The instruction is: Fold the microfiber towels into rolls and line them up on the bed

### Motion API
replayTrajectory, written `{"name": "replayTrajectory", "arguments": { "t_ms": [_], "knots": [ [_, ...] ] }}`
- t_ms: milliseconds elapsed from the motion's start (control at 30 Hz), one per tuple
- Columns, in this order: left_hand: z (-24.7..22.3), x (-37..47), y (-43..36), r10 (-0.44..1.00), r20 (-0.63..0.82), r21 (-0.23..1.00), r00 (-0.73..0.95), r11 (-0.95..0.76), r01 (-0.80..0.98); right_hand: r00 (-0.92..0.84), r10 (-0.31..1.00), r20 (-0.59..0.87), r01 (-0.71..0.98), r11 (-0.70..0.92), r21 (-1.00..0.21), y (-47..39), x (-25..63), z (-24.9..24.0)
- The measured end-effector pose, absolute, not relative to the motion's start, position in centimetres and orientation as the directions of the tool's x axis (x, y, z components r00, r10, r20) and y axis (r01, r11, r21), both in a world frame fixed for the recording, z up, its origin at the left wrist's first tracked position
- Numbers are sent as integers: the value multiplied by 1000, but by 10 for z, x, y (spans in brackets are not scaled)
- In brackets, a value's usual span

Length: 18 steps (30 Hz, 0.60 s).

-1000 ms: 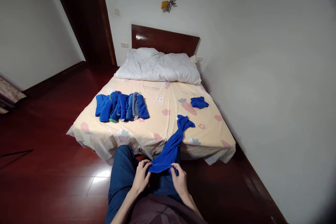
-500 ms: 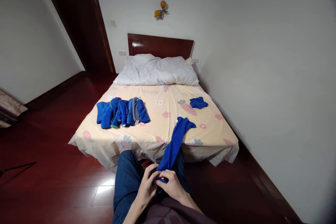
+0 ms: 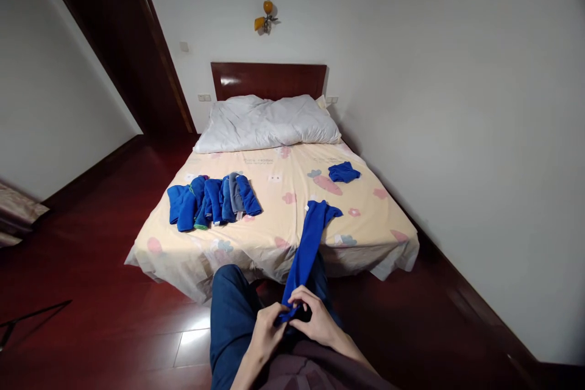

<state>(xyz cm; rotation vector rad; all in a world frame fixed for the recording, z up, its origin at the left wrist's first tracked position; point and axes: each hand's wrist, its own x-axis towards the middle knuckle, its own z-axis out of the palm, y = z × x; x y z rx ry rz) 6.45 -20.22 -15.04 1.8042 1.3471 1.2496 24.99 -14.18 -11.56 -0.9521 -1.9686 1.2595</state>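
A long blue towel stretches from the bed's front edge down to my lap, its far end spread on the bedsheet with a small white tag. My left hand is closed on the towel's near end, pinching the bunched edge. Beside it, my right hand curves its thumb and fingers round the same end, also gripping the cloth. The fingertips partly hide the edge they hold.
Several folded blue and grey towels lie in a row on the bed's left. A crumpled blue cloth rests at the right. A white quilt lies by the headboard. The patterned bedsheet hangs over the front edge.
My view has shifted slightly. The right hand's fingers have risen and opened into a wider curve at the towel's near end, while the left keeps its pinch. The other cloths stay put.
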Motion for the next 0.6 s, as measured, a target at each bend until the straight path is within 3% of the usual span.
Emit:
{"name": "replayTrajectory", "arguments": {
  "t_ms": [233, 600],
  "knots": [
    [-120, 63, -202, 848, 515, 675, 125, -491, 551, -633, 768, 99, 321, 377, -869, -125, 264, -134],
    [-53, 50, -225, 849, 525, 738, 56, -487, 468, -454, 890, 48, 593, 342, -729, -104, 316, -188]
  ]
}}
